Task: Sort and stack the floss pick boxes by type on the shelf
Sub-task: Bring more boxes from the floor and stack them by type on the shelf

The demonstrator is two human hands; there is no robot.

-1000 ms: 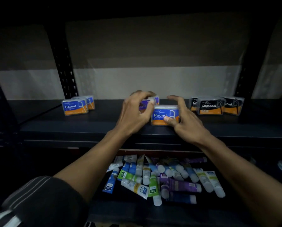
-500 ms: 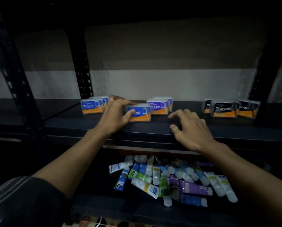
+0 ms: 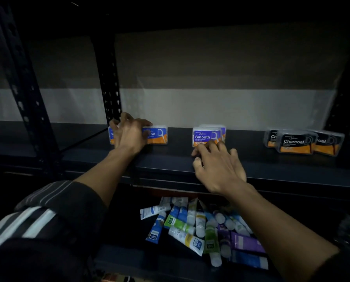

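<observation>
On the dark shelf (image 3: 170, 161), my left hand (image 3: 129, 135) grips a blue-and-orange Round floss box (image 3: 157, 135), set against another Round box (image 3: 111, 136) that the hand mostly hides. At the middle a purple-blue Smooth box (image 3: 205, 136) stands with a second Smooth box (image 3: 223, 131) behind it. My right hand (image 3: 216, 165) lies flat with spread fingers, its fingertips touching the front Smooth box's lower edge. Three black-and-orange Charcoal boxes (image 3: 294, 142) stand at the right.
Black perforated uprights rise at the back left (image 3: 109, 78) and the near left (image 3: 21, 88). On the lower shelf lies a heap of several tubes (image 3: 200, 228). A pale wall closes the back of the shelf.
My left hand has carried the Round box left from the shelf's middle to the other Round boxes. My right hand let go of it and moved up to the Smooth box.
</observation>
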